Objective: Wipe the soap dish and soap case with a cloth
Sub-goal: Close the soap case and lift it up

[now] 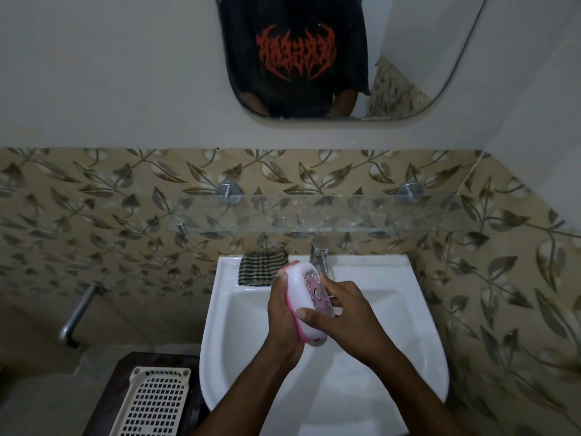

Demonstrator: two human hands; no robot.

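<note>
White sink (418, 313): striped cloth (261, 267) folded on back-left rim, beside tap (320, 255).

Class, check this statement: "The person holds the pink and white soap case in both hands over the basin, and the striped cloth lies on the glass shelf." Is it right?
One detail is wrong. The head view shows the striped cloth on the basin's back rim, left of the tap, not on the glass shelf. The rest holds: left hand and right hand hold the soap case over the basin.
</note>
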